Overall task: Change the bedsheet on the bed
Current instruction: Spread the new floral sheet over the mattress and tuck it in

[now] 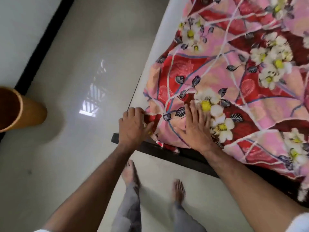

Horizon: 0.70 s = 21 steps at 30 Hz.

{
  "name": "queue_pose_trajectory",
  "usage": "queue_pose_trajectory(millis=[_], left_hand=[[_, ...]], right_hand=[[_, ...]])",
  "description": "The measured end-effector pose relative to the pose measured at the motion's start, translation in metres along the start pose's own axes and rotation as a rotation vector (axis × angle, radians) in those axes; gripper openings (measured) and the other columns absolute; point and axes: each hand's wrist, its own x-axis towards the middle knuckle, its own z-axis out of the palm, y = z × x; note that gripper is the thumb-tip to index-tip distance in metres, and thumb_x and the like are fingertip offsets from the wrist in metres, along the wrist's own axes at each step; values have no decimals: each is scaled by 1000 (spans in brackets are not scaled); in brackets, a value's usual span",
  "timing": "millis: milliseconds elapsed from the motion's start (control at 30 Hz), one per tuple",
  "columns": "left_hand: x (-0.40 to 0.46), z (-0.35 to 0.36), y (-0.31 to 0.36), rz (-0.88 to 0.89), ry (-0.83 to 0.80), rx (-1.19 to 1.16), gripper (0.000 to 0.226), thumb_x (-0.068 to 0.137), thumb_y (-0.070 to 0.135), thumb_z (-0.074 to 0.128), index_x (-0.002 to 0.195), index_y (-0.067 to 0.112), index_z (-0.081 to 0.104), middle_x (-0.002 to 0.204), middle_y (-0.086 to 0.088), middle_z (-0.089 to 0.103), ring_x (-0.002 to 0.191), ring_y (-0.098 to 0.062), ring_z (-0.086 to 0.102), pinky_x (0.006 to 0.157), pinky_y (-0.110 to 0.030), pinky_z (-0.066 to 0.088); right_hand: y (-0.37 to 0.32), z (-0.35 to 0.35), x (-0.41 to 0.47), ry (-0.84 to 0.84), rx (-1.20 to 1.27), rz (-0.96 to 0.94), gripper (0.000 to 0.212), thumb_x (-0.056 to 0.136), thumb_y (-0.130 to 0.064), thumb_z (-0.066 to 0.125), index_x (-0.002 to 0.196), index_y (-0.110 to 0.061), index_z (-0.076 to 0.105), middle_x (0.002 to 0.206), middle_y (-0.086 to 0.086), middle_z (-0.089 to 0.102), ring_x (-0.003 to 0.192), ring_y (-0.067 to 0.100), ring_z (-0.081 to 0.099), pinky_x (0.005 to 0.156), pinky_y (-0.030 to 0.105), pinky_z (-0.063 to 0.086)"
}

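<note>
The left hand (133, 126) curls its fingers into the floral bedsheet (234, 84) at the mattress corner, a grip on the gathered edge that looks meant for tucking or tugging it around that corner. Just beside it, farther onto the bed, the right hand (197, 126) lies flat with fingers spread, holding nothing, likely pinning the cloth so it cannot slide. The sheet covers the mattress (157, 52), whose white side shows beyond the corner, above the dark bed frame (184, 156).
</note>
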Motion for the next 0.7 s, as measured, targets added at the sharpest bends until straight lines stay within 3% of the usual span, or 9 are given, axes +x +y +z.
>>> queue_pose_trajectory(millis=[100, 167, 333, 400, 567, 700], left_hand=[[6, 26, -26, 143, 83, 31, 58, 82, 53, 73, 119, 15, 50, 111, -11, 55, 99, -32, 52, 79, -49, 51], [2, 45, -38, 190, 127, -74, 56, 85, 49, 73, 123, 14, 49, 117, -12, 54, 106, -31, 48, 88, -47, 49], [-8, 79, -41, 134, 227, -373, 56, 93, 55, 63, 128, 15, 47, 129, -9, 47, 122, -29, 41, 105, -32, 37], [-8, 85, -39, 137, 272, -396, 53, 93, 56, 60, 126, 16, 48, 127, -9, 48, 121, -29, 42, 105, -26, 33], [-5, 88, -39, 108, 225, -378, 40, 95, 59, 53, 119, 27, 48, 126, -2, 41, 121, -25, 38, 99, -33, 38], [-5, 90, -46, 198, 233, -431, 33, 98, 53, 54, 101, 21, 59, 115, -2, 44, 112, -21, 42, 92, -37, 44]], right_hand=[[-7, 27, -2, 162, -94, 25, 99, 88, -79, 33, 159, -13, 16, 167, 9, 7, 154, 28, 5, 121, 59, 7], [-6, 32, 2, 210, -119, 23, 99, 89, -79, 31, 159, -11, 16, 167, 10, 7, 154, 29, 5, 120, 60, 9], [-1, 49, 5, 284, -137, 1, 99, 90, -78, 32, 159, -9, 15, 166, 13, 8, 154, 31, 6, 118, 62, 12], [2, 55, 6, 325, -129, -3, 99, 90, -78, 32, 158, -9, 17, 166, 13, 10, 154, 31, 8, 118, 63, 12], [0, 59, 7, 371, -147, 0, 98, 91, -79, 26, 159, -10, 14, 166, 13, 8, 154, 31, 6, 118, 63, 12], [0, 64, 5, 440, -177, 5, 98, 90, -79, 27, 159, -10, 14, 166, 11, 9, 154, 30, 8, 118, 62, 13]])
